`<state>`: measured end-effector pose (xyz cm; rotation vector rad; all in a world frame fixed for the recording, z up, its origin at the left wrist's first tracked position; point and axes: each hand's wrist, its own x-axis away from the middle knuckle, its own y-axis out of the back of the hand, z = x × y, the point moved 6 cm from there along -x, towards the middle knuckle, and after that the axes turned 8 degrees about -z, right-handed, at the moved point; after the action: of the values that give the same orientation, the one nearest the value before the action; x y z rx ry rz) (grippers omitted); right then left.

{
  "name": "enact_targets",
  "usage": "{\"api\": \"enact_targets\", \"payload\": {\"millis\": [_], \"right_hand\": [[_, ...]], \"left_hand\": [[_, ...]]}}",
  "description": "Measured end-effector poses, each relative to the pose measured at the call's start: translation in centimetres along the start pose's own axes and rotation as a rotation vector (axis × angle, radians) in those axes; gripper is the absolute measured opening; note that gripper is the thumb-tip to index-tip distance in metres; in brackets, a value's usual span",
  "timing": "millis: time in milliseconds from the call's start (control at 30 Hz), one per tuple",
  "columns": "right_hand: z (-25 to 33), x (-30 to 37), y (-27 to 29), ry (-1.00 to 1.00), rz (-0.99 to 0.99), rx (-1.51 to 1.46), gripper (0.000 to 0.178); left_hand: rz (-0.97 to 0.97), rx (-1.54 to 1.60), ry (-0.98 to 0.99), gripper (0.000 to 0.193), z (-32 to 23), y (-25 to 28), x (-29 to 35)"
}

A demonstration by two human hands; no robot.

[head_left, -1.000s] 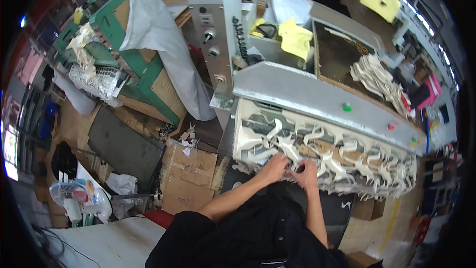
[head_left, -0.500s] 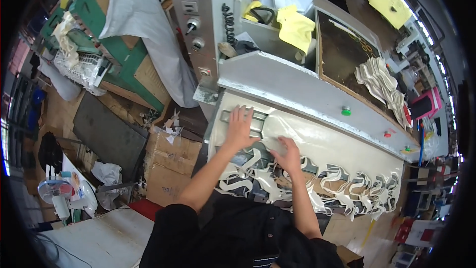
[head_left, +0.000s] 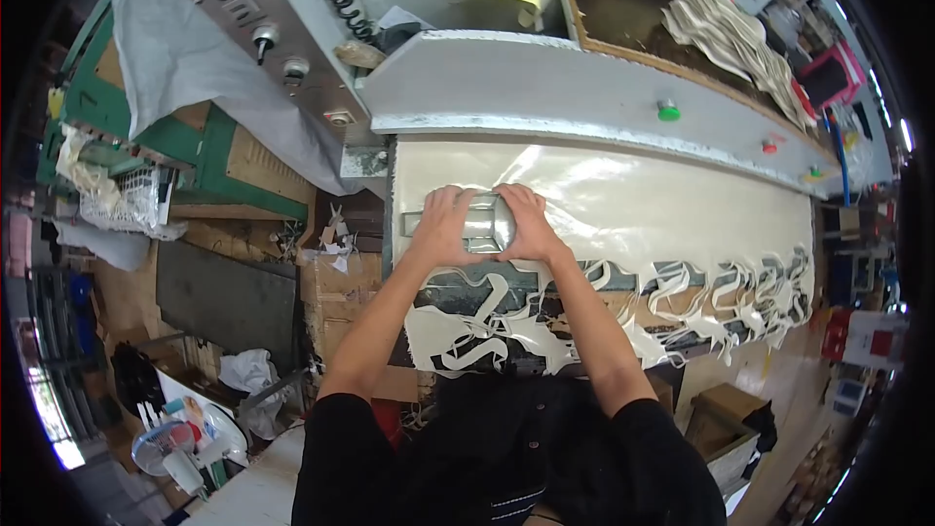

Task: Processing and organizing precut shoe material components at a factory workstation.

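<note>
A metal cutting die (head_left: 481, 230), an open outline with cross bars, lies on a glossy cream sheet (head_left: 643, 195) near the sheet's left end. My left hand (head_left: 440, 226) grips the die's left part, fingers bent over its far edge and thumb at the near edge. On its right end my right hand (head_left: 529, 225) holds it the same way, the thumbs close to each other. Along the sheet's near edge hang curled cream offcuts (head_left: 526, 333) with cut-out gaps, over a dark bed. My palms hide part of the die.
A grey press beam (head_left: 526, 83) with a green button (head_left: 668, 111) spans just beyond the sheet. To its left stands a control panel (head_left: 278, 44) with knobs. A stack of cream cut pieces (head_left: 730, 39) lies on the top. A fan (head_left: 175, 453) stands at lower left.
My right hand has moved from the offcuts onto the die's right end. The left hand, formerly spread flat on the die, now curls around it. The view has shifted too.
</note>
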<state>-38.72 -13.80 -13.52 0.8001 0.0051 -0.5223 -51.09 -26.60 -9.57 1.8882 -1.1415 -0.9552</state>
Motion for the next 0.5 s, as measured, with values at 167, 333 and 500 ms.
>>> {"api": "enact_targets", "payload": {"millis": [167,333,500], "right_hand": [[-1.6,0.5,0.3,0.116,-0.119,-0.098,0.114],[-1.6,3.2,-1.9,0.180,-0.188,-0.227,0.105],[4.9,11.8,1.0,-0.032,-0.175,-0.136,0.065]], "left_hand": [[0.030,0.026,-0.015,0.110,0.2,-1.8,-0.8],[-0.141,-0.060,-0.134,0.084,-1.6,-1.2,2.9],[-0.114,0.073,-0.013,0.058,-2.6,-3.3,6.2]]}}
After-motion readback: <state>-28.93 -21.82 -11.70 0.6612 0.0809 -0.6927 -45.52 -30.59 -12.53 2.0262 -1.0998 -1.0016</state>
